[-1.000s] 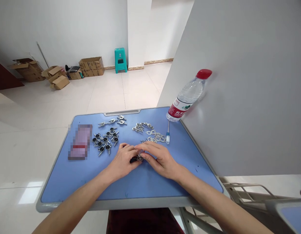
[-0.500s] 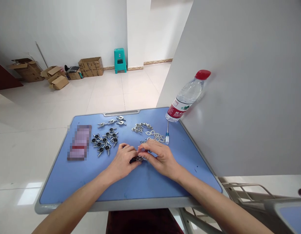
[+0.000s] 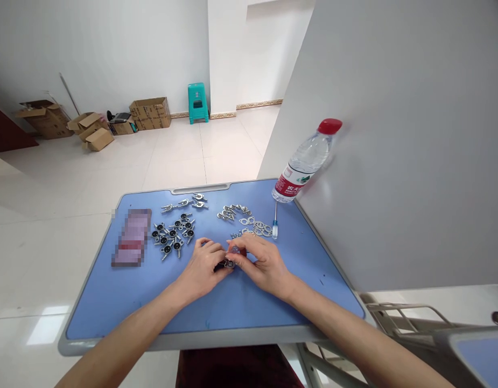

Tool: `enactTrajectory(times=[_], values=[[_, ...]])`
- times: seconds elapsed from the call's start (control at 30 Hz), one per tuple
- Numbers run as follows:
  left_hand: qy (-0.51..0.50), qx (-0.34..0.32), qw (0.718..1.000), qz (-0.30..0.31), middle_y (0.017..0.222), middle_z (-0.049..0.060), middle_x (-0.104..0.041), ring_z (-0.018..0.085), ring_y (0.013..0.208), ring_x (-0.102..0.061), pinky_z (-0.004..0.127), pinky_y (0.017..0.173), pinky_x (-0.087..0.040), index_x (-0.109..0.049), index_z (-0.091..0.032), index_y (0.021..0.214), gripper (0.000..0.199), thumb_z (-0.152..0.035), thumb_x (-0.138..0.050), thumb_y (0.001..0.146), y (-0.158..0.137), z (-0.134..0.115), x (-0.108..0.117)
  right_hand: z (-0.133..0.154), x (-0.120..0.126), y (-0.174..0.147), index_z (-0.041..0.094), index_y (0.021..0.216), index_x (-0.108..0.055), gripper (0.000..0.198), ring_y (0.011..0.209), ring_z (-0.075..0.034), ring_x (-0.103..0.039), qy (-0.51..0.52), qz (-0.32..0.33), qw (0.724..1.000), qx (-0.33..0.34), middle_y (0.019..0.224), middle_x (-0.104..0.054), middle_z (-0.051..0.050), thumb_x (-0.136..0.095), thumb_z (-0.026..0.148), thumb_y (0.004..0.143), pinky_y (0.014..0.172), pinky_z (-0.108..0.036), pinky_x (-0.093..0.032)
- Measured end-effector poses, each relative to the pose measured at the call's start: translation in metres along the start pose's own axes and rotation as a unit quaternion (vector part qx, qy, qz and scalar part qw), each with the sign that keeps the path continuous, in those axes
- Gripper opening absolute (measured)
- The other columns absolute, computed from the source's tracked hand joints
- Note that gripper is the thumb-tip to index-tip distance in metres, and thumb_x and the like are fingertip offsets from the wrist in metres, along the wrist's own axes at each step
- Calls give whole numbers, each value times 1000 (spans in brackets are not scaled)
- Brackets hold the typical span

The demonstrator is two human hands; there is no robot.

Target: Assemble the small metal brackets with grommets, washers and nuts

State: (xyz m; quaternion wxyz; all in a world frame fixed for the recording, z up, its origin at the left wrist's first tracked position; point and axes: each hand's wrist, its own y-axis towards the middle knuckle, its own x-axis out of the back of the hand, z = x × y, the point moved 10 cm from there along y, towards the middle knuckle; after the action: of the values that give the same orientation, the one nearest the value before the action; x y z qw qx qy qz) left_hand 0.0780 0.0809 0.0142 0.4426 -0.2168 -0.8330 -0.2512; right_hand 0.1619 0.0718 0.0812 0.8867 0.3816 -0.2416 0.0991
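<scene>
My left hand [image 3: 204, 265] is closed around a small black-and-silver metal fitting [image 3: 229, 264], most of it hidden by the fingers. My right hand [image 3: 261, 262] meets it from the other side, thumb and fingers pinched on a small red-and-clear piece [image 3: 237, 250] like a tool handle; its lower end is hidden. To the left lie several metal fittings with round black centres [image 3: 173, 233]. Just beyond the right hand are flat oval metal plates [image 3: 261, 226] and a heap of tiny silver pieces [image 3: 236, 235], partly covered.
Curved metal clips [image 3: 228, 212] and forked metal parts [image 3: 199, 204] lie farther back on the blue table [image 3: 152, 302]. A screwdriver [image 3: 275, 229] with a clear-blue handle lies by a water bottle [image 3: 301, 167] near the grey partition [image 3: 394, 161]. A blurred purple item [image 3: 132, 237] is at left.
Both hands stay together over the fitting. My right fingers have shifted slightly around the red-and-clear piece. The view has moved a little; the laid-out parts have not.
</scene>
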Motion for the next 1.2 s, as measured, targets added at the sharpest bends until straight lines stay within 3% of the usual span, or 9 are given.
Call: enactTrajectory(times=[0.1, 0.2, 0.3, 0.7, 1.07, 1.2], values=[[0, 1, 1000, 5, 80, -1, -63, 17, 79, -58, 40, 92, -37, -62, -20, 80, 9, -23, -60, 89, 1, -2, 2, -5, 3, 0, 21, 83, -57, 11, 63, -14, -57, 8, -3, 1000, -19, 70, -63, -1, -54, 24, 93, 62, -27, -47], [-11, 2, 1000, 15, 85, -1, -66, 17, 82, -60, 41, 95, -35, -63, -21, 87, 2, -20, -61, 87, 2, -4, 4, -20, 16, -2, 21, 83, -58, 9, 62, -14, -57, 52, -37, 995, -80, 71, -62, 0, -57, 25, 91, 60, -27, -48], [-18, 4, 1000, 20, 88, -2, -67, 16, 82, -60, 40, 96, -35, -63, -22, 91, 8, -17, -60, 85, 3, -5, 5, -31, 28, -3, 22, 82, -58, 9, 66, -16, -59, 74, -67, 989, -112, 74, -64, -1, -58, 26, 90, 62, -29, -50], [-35, 8, 999, 20, 88, -2, -67, 16, 82, -60, 41, 97, -34, -64, -23, 91, 13, -14, -59, 82, 2, -4, 6, -24, 17, -2, 21, 85, -58, 10, 63, -14, -56, 8, 0, 998, -68, 72, -62, -1, -54, 26, 92, 60, -27, -46], [-43, 11, 999, 19, 88, -2, -67, 16, 81, -60, 41, 99, -33, -64, -23, 91, 13, -15, -59, 82, 2, -3, 6, -24, 18, -2, 21, 86, -58, 8, 63, -15, -56, -4, -2, 998, -66, 72, -63, -1, -54, 26, 92, 60, -27, -46], [-46, 11, 999, 18, 87, -2, -66, 16, 81, -59, 41, 98, -33, -64, -22, 90, 13, -14, -60, 82, 1, -2, 5, -17, 15, -1, 21, 88, -57, 7, 65, -15, -57, -1, 19, 999, -36, 73, -63, -2, -52, 21, 93, 61, -27, -45]])
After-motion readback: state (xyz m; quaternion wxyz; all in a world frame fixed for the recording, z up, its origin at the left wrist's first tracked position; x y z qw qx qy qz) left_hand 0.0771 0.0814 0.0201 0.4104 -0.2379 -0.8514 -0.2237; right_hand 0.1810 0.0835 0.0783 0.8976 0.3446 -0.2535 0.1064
